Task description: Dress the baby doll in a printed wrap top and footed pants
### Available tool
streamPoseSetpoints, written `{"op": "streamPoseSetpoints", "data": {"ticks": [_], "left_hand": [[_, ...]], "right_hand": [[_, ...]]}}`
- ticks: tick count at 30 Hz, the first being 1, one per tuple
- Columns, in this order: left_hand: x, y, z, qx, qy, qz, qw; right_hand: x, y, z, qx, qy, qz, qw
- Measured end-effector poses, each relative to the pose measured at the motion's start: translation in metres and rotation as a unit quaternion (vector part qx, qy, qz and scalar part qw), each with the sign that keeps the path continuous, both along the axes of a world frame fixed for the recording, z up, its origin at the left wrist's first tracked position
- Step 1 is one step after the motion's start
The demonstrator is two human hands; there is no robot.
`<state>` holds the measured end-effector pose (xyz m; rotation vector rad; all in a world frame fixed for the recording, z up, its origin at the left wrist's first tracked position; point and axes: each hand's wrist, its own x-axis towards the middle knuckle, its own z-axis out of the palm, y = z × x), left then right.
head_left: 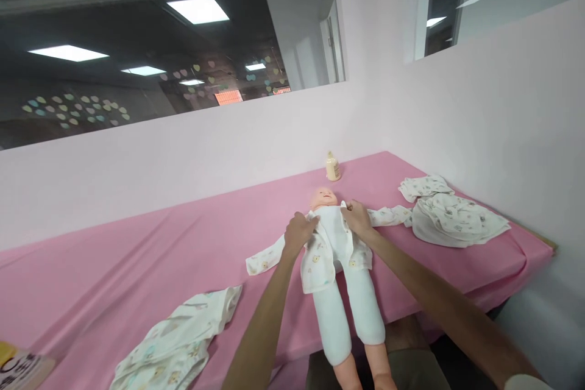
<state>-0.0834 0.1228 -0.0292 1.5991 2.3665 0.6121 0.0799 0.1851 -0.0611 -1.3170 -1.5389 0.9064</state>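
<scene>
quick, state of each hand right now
Left hand: closed, holding one front edge of the jacket.
Right hand: closed, holding its other front edge.

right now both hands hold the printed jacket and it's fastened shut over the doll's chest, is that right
Not fastened: the head view shows the printed jacket lying open, with a white top visible between its front edges. The left hand and right hand do both hold it.

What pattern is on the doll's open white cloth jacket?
The white cloth jacket has scattered, small yellowish animal-like prints; head view.
</scene>
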Motion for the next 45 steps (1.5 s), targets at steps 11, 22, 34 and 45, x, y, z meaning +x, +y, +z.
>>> {"op": "streamPoseSetpoints", "data": {"ticks": [11, 22, 34, 45], "left_hand": [[0.011, 0.025, 0.001, 0.113, -0.013, 0.009, 0.994], [0.026, 0.033, -0.013, 0.176, -0.001, -0.054, 0.983], [0.038, 0.023, -0.011, 0.138, 0.127, -0.029, 0.982], [0.029, 0.022, -0.016, 0.181, 0.133, -0.11, 0.968]], "right_hand": [[-0.037, 0.026, 0.009, 0.063, 0.068, -0.003, 0.996], [-0.03, 0.02, -0.008, 0.083, 0.106, 0.125, 0.983], [-0.025, 0.018, -0.015, 0.052, 0.208, 0.066, 0.975], [-0.023, 0.017, -0.02, 0.067, 0.246, 0.08, 0.964]]}}
